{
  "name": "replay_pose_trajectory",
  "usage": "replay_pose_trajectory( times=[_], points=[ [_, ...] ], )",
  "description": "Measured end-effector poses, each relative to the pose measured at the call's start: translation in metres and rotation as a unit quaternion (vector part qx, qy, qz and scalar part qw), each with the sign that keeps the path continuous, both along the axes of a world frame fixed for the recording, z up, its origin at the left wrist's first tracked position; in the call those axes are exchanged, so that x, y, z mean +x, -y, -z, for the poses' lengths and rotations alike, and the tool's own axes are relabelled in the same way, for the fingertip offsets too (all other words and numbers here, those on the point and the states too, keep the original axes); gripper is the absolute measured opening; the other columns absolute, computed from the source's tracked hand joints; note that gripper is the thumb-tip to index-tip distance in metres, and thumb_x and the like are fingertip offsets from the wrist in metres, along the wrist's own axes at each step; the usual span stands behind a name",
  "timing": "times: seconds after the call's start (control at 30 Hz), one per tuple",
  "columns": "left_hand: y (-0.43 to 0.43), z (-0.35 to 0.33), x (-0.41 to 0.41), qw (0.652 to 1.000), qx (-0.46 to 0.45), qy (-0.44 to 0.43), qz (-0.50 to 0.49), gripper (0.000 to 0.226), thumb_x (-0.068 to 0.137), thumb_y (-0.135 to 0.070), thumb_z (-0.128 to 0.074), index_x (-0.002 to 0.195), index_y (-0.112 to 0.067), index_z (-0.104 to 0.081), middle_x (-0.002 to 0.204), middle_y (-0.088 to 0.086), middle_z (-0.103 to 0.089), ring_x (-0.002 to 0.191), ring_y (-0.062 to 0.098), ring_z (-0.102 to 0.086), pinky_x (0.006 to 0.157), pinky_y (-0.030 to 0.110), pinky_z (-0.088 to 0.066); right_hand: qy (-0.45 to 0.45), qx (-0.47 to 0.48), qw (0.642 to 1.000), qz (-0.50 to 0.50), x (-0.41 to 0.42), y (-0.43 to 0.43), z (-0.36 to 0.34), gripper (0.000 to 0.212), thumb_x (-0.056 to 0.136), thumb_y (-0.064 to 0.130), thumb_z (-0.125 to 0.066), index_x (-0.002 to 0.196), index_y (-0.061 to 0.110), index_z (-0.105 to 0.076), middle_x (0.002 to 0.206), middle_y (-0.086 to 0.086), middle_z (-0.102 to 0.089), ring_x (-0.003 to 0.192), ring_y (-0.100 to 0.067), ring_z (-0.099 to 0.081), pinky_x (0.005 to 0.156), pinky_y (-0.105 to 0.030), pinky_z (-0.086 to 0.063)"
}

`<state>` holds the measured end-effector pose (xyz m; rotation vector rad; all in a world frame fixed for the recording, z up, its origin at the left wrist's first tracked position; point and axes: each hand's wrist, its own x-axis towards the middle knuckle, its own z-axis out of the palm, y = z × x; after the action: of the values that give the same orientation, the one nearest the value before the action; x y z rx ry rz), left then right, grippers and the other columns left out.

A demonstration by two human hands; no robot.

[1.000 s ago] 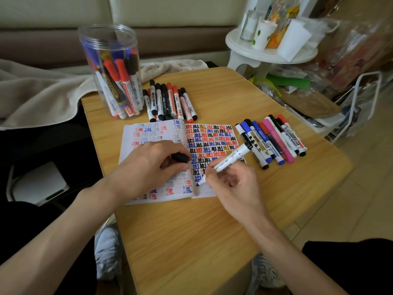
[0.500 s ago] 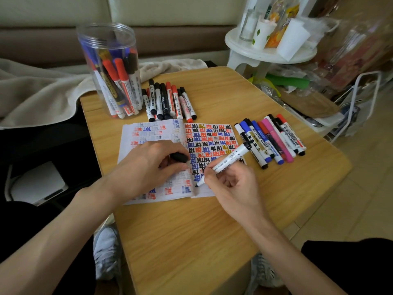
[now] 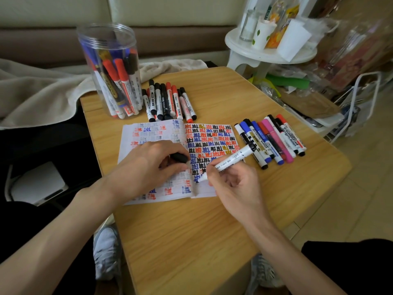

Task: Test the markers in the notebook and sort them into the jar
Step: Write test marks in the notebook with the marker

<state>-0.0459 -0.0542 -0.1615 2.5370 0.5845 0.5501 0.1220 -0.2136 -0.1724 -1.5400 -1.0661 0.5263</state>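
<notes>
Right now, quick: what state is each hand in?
Left hand: holding a dark cap, resting on the notebook.
Right hand: gripping the white marker, tip on the notebook page.

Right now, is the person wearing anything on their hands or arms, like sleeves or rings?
No. The left hand and the right hand are bare, with no gloves, rings or watch showing. The forearms are bare too, with no sleeve in view.

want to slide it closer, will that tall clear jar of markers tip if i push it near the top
Probably: the jar stands upright, tall for its base, so a high push may tip it. The markers inside lean loosely and could shift.
</notes>
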Motion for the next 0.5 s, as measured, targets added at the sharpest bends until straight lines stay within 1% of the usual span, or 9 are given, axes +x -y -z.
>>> replay_pose_trajectory(
  times=[0.03, 0.07, 0.13, 0.23, 0.4, 0.43, 0.5],
  points=[
    [-0.0001, 0.0001, 0.0000, 1.000, 0.000, 0.000, 0.001, 0.023, 0.093, -0.045, -0.064, 0.114, -0.036, -0.068, 0.105, -0.022, -0.069, 0.091, 0.001, -0.064, 0.078, 0.033, -0.057, 0.005, -0.003, 1.000, -0.002, 0.0001, -0.0008, 0.0006, 0.007, 0.094, 0.012, -0.075, 0.096, 0.018, -0.073, 0.076, -0.001, -0.074, 0.064, -0.030, -0.066, 0.050, -0.032, -0.050],
    [-0.0001, 0.0003, -0.0001, 1.000, 0.000, 0.000, 0.001, 0.023, 0.093, -0.044, -0.064, 0.114, -0.036, -0.068, 0.104, -0.022, -0.069, 0.091, 0.001, -0.064, 0.078, 0.032, -0.057, 0.011, -0.006, 1.000, -0.003, 0.0005, -0.0013, 0.0014, 0.007, 0.094, 0.012, -0.075, 0.096, 0.019, -0.073, 0.076, 0.001, -0.074, 0.062, -0.026, -0.066, 0.050, -0.025, -0.048],
    [-0.0001, 0.0008, 0.0000, 1.000, -0.001, 0.001, 0.002, 0.022, 0.093, -0.044, -0.064, 0.114, -0.036, -0.068, 0.104, -0.022, -0.069, 0.090, 0.001, -0.064, 0.077, 0.032, -0.057, 0.025, -0.011, 1.000, -0.006, 0.0013, -0.0016, 0.0027, 0.006, 0.094, 0.015, -0.075, 0.097, 0.019, -0.074, 0.076, 0.003, -0.075, 0.060, -0.021, -0.065, 0.051, -0.019, -0.044],
    [-0.0005, 0.0017, 0.0002, 1.000, -0.005, 0.003, 0.001, 0.022, 0.093, -0.045, -0.065, 0.113, -0.037, -0.068, 0.103, -0.022, -0.069, 0.088, 0.002, -0.064, 0.076, 0.034, -0.057, 0.034, -0.014, 0.999, -0.009, 0.0021, -0.0011, 0.0037, 0.004, 0.095, 0.017, -0.075, 0.097, 0.020, -0.074, 0.075, 0.000, -0.074, 0.062, -0.025, -0.065, 0.051, -0.022, -0.045],
    [-0.0009, 0.0025, 0.0000, 1.000, -0.006, 0.001, -0.002, 0.021, 0.093, -0.043, -0.066, 0.113, -0.037, -0.068, 0.104, -0.022, -0.069, 0.089, 0.003, -0.065, 0.077, 0.035, -0.057, 0.040, -0.014, 0.999, -0.006, 0.0020, -0.0018, 0.0051, 0.004, 0.094, 0.017, -0.075, 0.096, 0.020, -0.074, 0.074, 0.000, -0.073, 0.061, -0.024, -0.064, 0.051, -0.021, -0.044],
    [-0.0009, 0.0026, 0.0000, 1.000, -0.006, 0.000, -0.002, 0.021, 0.093, -0.043, -0.067, 0.113, -0.037, -0.068, 0.104, -0.022, -0.069, 0.089, 0.003, -0.065, 0.077, 0.035, -0.057, 0.040, -0.013, 0.999, -0.006, 0.0019, -0.0022, 0.0052, 0.005, 0.094, 0.015, -0.075, 0.095, 0.020, -0.074, 0.074, 0.000, -0.073, 0.060, -0.022, -0.063, 0.050, -0.021, -0.043],
    [-0.0006, 0.0021, 0.0001, 1.000, -0.006, -0.003, -0.001, 0.021, 0.093, -0.043, -0.066, 0.113, -0.037, -0.068, 0.104, -0.022, -0.069, 0.089, 0.002, -0.064, 0.077, 0.034, -0.057, 0.041, -0.014, 0.999, -0.008, 0.0014, -0.0020, 0.0050, 0.008, 0.093, 0.012, -0.076, 0.091, 0.020, -0.074, 0.072, -0.001, -0.071, 0.057, -0.015, -0.059, 0.049, -0.018, -0.041]
  ],
)
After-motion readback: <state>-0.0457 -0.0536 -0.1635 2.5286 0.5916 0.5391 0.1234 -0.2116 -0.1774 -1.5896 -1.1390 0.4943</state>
